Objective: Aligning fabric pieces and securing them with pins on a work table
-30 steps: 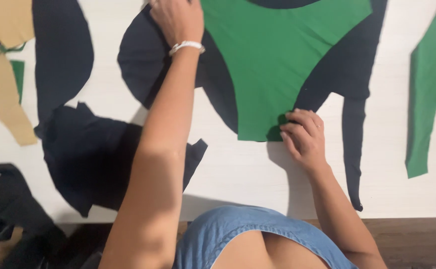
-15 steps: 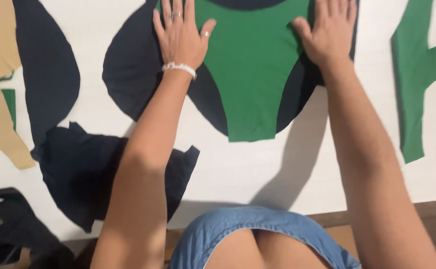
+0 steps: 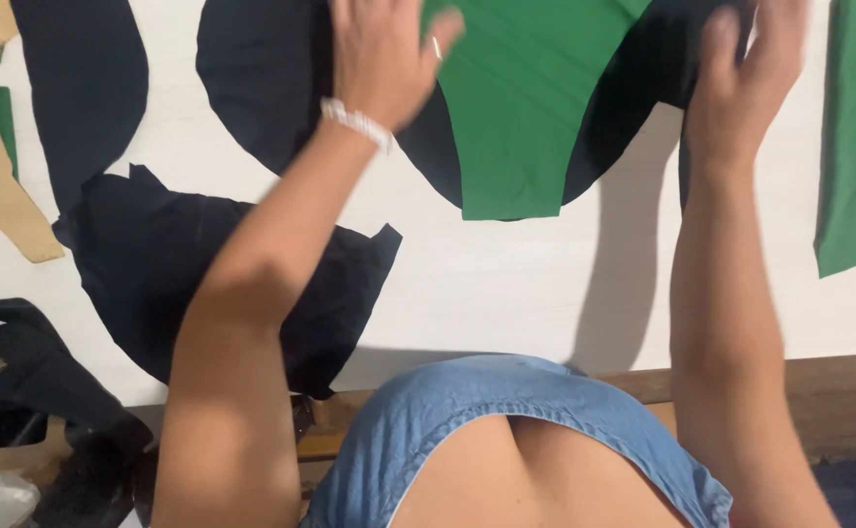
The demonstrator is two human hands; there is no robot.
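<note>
Green fabric piece (image 3: 526, 108) lies flat on the white table (image 3: 506, 284), top centre of view, tapering down to a narrow squared end. It sits on top of a larger rounded dark navy piece (image 3: 252, 88) that shows on both sides of it.

Left hand (image 3: 381, 54) is over the left edge of the green piece, where green meets navy. Fingers spread, palm down, motion-blurred. Nothing gripped; can't tell if it presses the cloth or hovers just above it. Beaded white bracelet (image 3: 355, 122) on the wrist, ring (image 3: 436, 47) on one finger.

Right hand (image 3: 746, 68) is at the right edge of the navy piece, near the top of frame. Fingers open and slightly curled, also blurred. No cloth pinched that I can see; contact with the fabric is unclear.

Further out:
- Crumpled navy piece (image 3: 183, 284) lower left, partly under the left forearm, overhanging the table's near edge.
- Long curved navy piece (image 3: 86, 88) upper left, apart from the stack.
- Tan strip (image 3: 2, 186) at far left edge, small bit of green just beside it.
- Green strip (image 3: 854, 137) hanging down at far right, well apart from the main green piece.
- Black bag (image 3: 17, 376) with a zip, bottom left, below the table edge.
- Wooden table edge (image 3: 839, 401) along the bottom right.
</note>
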